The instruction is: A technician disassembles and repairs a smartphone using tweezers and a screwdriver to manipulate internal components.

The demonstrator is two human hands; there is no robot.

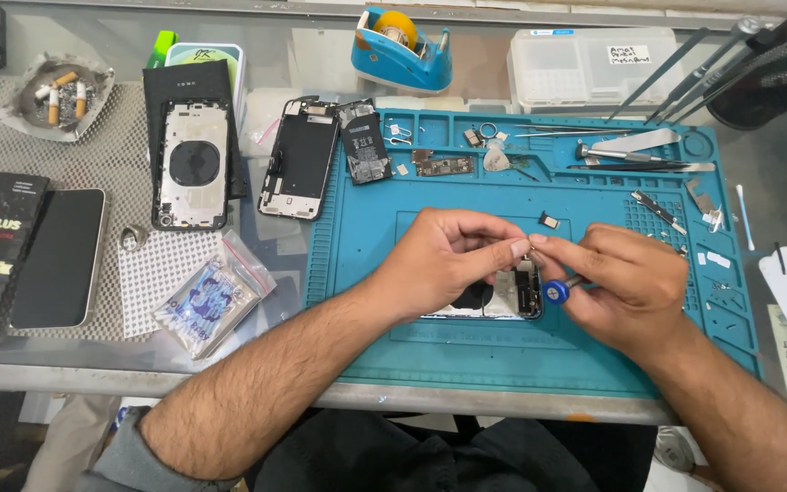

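Pinching tiny part, left hand (453,260); right hand (617,278) grasping screwdriver (557,290) over phone (503,296), mat (430,346) edges roomy.

both hands (539,264) over opened phone (503,296)

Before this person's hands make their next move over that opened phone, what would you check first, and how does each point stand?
1. Left hand and right hand both over the opened phone frame: ok.
2. Fingertips of the two hands meet above the frame: ok; whether a tiny part sits between them: cannot tell.
3. Blue-capped screwdriver held in the right hand: ok.
4. Frame lies flat on the teal silicone work mat: ok.
5. Small loose square part lies apart from the hands on the mat: ok.
6. Black battery lies clear of the hands at the mat's far left edge: ok.
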